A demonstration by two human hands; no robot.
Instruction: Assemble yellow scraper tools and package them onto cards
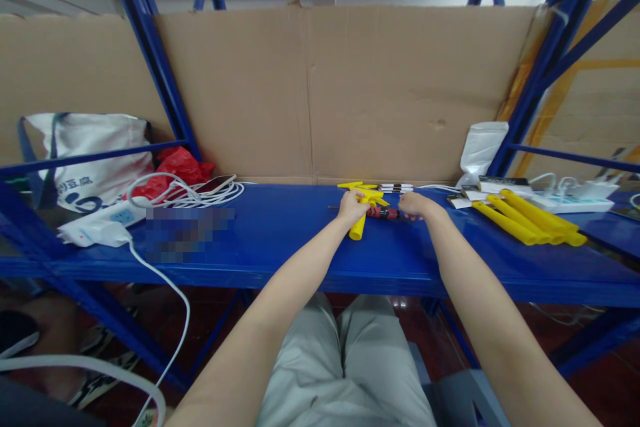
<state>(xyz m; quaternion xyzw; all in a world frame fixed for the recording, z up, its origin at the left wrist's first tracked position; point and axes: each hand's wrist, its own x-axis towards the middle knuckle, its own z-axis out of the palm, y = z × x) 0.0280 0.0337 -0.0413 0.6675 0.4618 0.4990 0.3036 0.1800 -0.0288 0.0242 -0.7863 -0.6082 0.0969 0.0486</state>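
My left hand [353, 207] is closed on a yellow plastic piece [357, 227] above the blue table [280, 233]; its tube-shaped end points toward me. Just right of that hand lies a red and black tool [384, 213], with a thin dark shaft pointing left. My right hand [416, 205] is at the tool's right end, fingers curled; what they hold, if anything, is too small to tell. Behind my hands are flat yellow pieces [357, 185] and black-and-white sticks [396, 188].
Several yellow tubes [533, 217] lie to the right near small boxes, a white pouch [483, 150] and a power strip [570, 203]. At left are a cloth bag [100, 160], red plastic bag [184, 170], coiled white cable and another power strip [107, 221]. Cardboard [350, 93] stands behind.
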